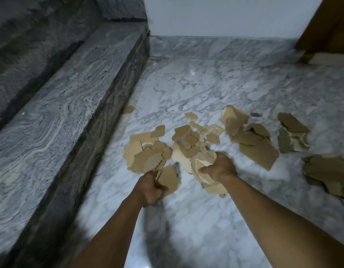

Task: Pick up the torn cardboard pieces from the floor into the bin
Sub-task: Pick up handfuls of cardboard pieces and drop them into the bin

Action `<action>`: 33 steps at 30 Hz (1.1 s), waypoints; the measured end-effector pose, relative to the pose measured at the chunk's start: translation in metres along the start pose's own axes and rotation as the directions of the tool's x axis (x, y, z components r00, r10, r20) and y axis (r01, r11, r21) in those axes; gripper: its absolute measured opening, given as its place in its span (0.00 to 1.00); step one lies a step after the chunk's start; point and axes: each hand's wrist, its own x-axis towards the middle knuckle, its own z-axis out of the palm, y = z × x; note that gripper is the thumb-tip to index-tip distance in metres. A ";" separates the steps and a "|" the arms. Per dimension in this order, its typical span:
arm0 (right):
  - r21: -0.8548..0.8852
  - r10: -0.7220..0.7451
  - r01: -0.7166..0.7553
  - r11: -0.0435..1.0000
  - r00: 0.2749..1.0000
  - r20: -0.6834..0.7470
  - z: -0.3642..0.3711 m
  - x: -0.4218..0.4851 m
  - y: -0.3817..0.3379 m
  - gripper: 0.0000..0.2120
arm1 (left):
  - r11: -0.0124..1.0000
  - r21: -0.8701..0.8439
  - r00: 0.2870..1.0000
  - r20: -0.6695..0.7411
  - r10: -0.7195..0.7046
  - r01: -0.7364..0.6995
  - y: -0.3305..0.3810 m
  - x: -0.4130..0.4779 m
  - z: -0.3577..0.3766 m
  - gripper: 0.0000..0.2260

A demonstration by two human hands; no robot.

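Observation:
My left hand (151, 187) grips a fanned bunch of torn brown cardboard pieces (146, 153) above the marble floor. My right hand (218, 167) grips a second, paler bunch of cardboard pieces (188, 151) just right of the first. More torn pieces lie on the floor beyond and to the right: a heap (252, 140), a folded chunk (292, 132) and a pile at the right edge (325, 171). One small scrap (128, 109) lies against the step. No bin is in view.
Grey marble stair steps (57, 105) rise along the left. A white wall (225, 16) closes the far side. A brown wooden door or frame (325, 29) stands at the top right. White marble floor (196, 219) spreads below my arms.

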 end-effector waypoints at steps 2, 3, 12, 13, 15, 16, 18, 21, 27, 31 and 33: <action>0.023 0.005 -0.005 1.000 1.000 -0.006 0.001 0.000 0.001 0.41 | 0.995 -0.094 0.998 -0.054 0.013 -0.018 0.003 0.009 -0.010 0.15; 0.018 0.006 -0.005 1.000 1.000 -0.014 0.002 0.001 0.003 0.42 | 0.993 -0.113 0.993 -0.117 0.011 -0.025 0.003 0.017 -0.017 0.18; -0.031 -0.007 0.007 0.999 1.000 0.005 0.000 -0.006 0.011 0.43 | 0.951 0.296 0.986 -0.158 -0.046 0.092 -0.001 0.037 -0.024 0.36; -0.054 -0.003 0.006 0.999 0.998 0.056 -0.005 -0.006 0.014 0.43 | 0.946 0.310 0.986 -0.162 -0.040 0.089 0.000 0.035 -0.023 0.36; -0.099 -0.008 0.028 0.995 0.981 0.195 -0.020 -0.007 0.018 0.43 | 0.949 0.304 0.983 -0.179 -0.026 0.081 -0.001 0.035 -0.022 0.35; -0.120 -0.016 0.050 0.992 0.963 0.271 -0.029 -0.010 0.018 0.42 | 0.957 0.280 0.984 -0.173 -0.033 0.081 -0.001 0.034 -0.023 0.35; -0.175 -0.020 0.091 0.980 0.928 0.371 -0.050 -0.016 0.014 0.32 | 0.971 0.225 0.987 -0.155 -0.041 0.075 0.000 0.036 -0.024 0.34; -0.316 0.008 0.146 0.937 0.898 0.440 -0.077 -0.015 -0.011 0.22 | 0.958 0.273 0.986 -0.160 -0.049 0.092 0.001 0.037 -0.024 0.32; -0.330 -0.159 0.311 0.891 0.895 0.416 -0.086 -0.022 -0.045 0.46 | 0.919 0.374 0.988 -0.136 -0.074 0.120 -0.002 0.043 -0.027 0.39; -0.128 -0.264 0.348 0.929 0.863 0.432 -0.047 -0.036 -0.048 0.52 | 0.918 0.370 0.981 -0.181 -0.077 0.141 -0.002 0.041 -0.025 0.38; -0.221 -0.234 0.345 0.912 0.881 0.411 -0.012 -0.037 -0.038 0.49 | 0.933 0.333 0.978 -0.194 -0.072 0.135 -0.004 0.039 -0.024 0.37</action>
